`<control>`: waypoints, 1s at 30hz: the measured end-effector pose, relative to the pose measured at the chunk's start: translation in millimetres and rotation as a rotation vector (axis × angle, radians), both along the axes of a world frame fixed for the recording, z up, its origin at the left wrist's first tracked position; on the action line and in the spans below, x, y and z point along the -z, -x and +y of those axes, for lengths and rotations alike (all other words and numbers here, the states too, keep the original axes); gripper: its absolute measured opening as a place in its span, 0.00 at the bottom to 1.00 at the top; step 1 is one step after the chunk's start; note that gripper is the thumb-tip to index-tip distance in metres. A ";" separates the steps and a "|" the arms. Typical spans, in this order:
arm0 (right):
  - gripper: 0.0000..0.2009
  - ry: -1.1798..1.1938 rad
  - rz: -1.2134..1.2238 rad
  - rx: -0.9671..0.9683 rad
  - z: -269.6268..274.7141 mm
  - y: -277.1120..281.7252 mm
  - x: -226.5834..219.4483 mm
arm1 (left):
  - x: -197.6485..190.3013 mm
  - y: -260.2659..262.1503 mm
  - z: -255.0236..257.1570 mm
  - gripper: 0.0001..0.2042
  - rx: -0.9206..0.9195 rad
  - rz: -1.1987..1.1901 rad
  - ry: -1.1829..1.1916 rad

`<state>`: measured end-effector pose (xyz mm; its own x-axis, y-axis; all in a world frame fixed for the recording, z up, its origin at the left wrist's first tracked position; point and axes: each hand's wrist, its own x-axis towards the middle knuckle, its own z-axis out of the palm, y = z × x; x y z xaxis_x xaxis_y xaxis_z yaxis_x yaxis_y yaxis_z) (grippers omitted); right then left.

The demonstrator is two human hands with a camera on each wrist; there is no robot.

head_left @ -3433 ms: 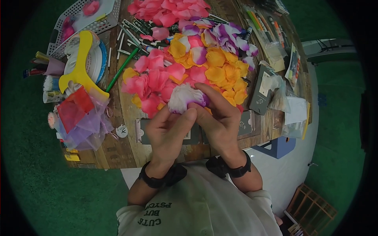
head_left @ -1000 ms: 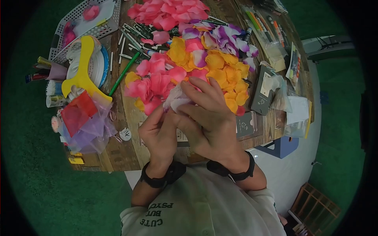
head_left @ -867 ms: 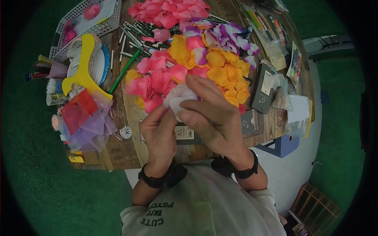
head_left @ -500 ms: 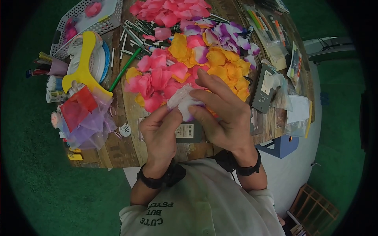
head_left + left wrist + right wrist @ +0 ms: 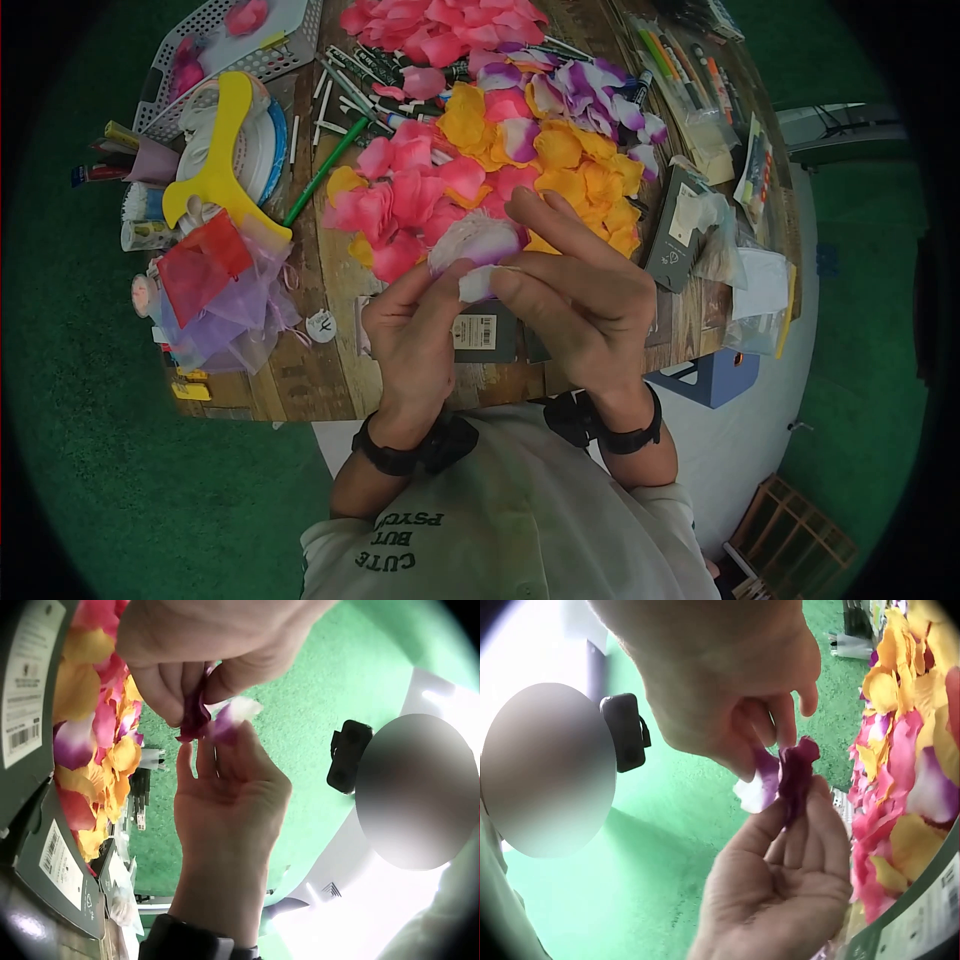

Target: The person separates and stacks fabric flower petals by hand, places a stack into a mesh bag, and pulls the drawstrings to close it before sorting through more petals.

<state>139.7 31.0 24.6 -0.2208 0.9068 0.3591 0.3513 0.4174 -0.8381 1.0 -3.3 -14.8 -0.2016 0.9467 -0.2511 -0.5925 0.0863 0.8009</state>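
Note:
My left hand (image 5: 413,325) pinches a gathered bundle of white and purple petals (image 5: 472,243) between thumb and fingers, above the near part of the table. From below, in the left wrist view, the bundle's underside looks dark purple. My right hand (image 5: 590,310) pinches a single white-and-purple petal (image 5: 759,789) by its edge, held right against the bundle. Just beyond both hands lie loose pink petals (image 5: 410,195) and yellow petals (image 5: 590,185), with purple-white petals (image 5: 580,95) farther back.
Grey boxes (image 5: 500,352) with labels lie under the hands. On the left are mesh bags (image 5: 230,320), a yellow fan-shaped piece (image 5: 222,165) and a white basket (image 5: 300,45). Markers (image 5: 365,75) lie behind the petals, and bagged pens (image 5: 690,75) at the right.
The right hand has shifted fingers around the bundle and moved slightly right. Its fingertips now pinch a petal at the bundle's near side. The left hand keeps its pinch on the bundle.

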 end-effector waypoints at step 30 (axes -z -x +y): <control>0.13 0.311 0.104 0.186 -7.5 13.7 17.7 | 2.9 0.1 1.9 0.09 0.100 0.002 0.036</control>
